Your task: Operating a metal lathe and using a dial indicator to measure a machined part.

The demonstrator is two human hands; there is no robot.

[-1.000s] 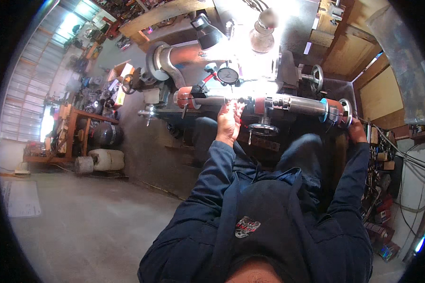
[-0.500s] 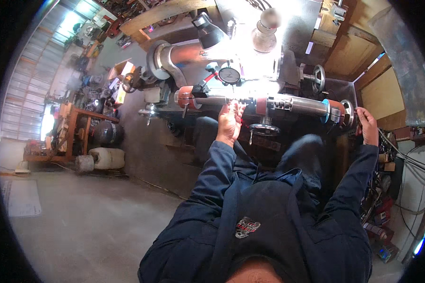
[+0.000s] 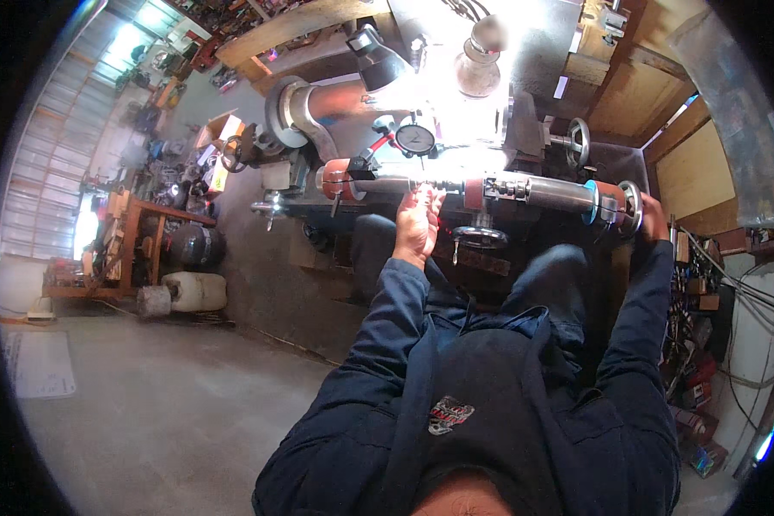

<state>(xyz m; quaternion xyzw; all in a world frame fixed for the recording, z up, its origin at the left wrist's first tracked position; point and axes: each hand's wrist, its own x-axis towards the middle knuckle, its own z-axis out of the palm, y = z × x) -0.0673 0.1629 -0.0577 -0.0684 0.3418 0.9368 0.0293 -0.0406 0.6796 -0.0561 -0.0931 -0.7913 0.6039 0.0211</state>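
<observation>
A long metal shaft (image 3: pixel 562 195) runs across in front of me, carried in reddish-brown holders. Beneath a round dial indicator (image 3: pixel 415 138), my left hand (image 3: pixel 416 225) has its fingers up against the shaft's thinner section; the glare partly washes out the fingertips. At the shaft's right end is a metal handwheel (image 3: pixel 632 207). My right hand (image 3: pixel 654 220) is at the wheel's right rim, with its fingers mostly hidden behind it. A second handwheel (image 3: pixel 480 236) with a small crank handle sits below the shaft's middle.
Behind the shaft stands a machine with a grinding wheel (image 3: pixel 285 112) and a black lamp (image 3: pixel 376 58). Another handwheel (image 3: pixel 578 143) is at the back right. A wooden rack (image 3: pixel 131 245) and a pale tank (image 3: pixel 195 291) stand on the left floor. Cables hang at the right.
My right hand has moved slightly left and in behind the end handwheel, its forearm following. My left hand stays at the shaft. The dial's needle seems to point differently.
</observation>
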